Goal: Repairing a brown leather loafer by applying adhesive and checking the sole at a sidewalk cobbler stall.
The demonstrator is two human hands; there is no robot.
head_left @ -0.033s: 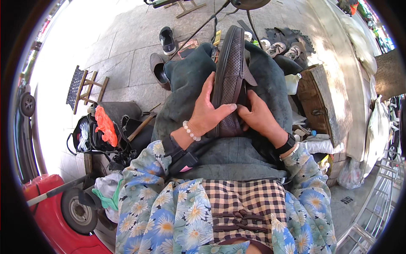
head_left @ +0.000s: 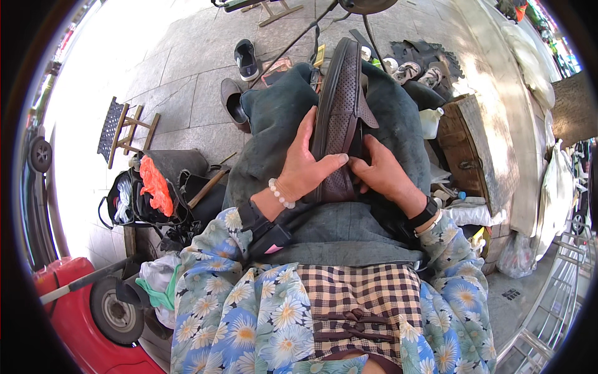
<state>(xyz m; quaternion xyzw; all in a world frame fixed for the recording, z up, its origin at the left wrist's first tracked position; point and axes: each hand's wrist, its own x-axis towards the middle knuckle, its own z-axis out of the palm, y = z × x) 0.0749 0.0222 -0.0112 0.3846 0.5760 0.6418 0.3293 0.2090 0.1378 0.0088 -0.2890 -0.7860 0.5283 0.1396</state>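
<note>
A dark brown perforated leather shoe (head_left: 341,103) lies on its side across my lap, its toe pointing away from me and its black sole edge to the left. My left hand (head_left: 306,161) grips it from the sole side, thumb laid over the upper near the heel. On the opening side, my right hand (head_left: 381,168) is closed at the shoe's rim, with thumb and bent fingers by the heel; some fingertips are hidden. Under the shoe spreads a dark green apron (head_left: 274,134) over my knees. A matching brown shoe (head_left: 235,103) rests on the pavement beyond my left knee.
A wooden box (head_left: 476,156) and a white bottle (head_left: 430,123) stand at the right. To the left are a folding stool (head_left: 128,134) and a black bag with an orange plastic bag (head_left: 156,187). A dark sneaker (head_left: 246,59) and sandals (head_left: 408,73) lie ahead.
</note>
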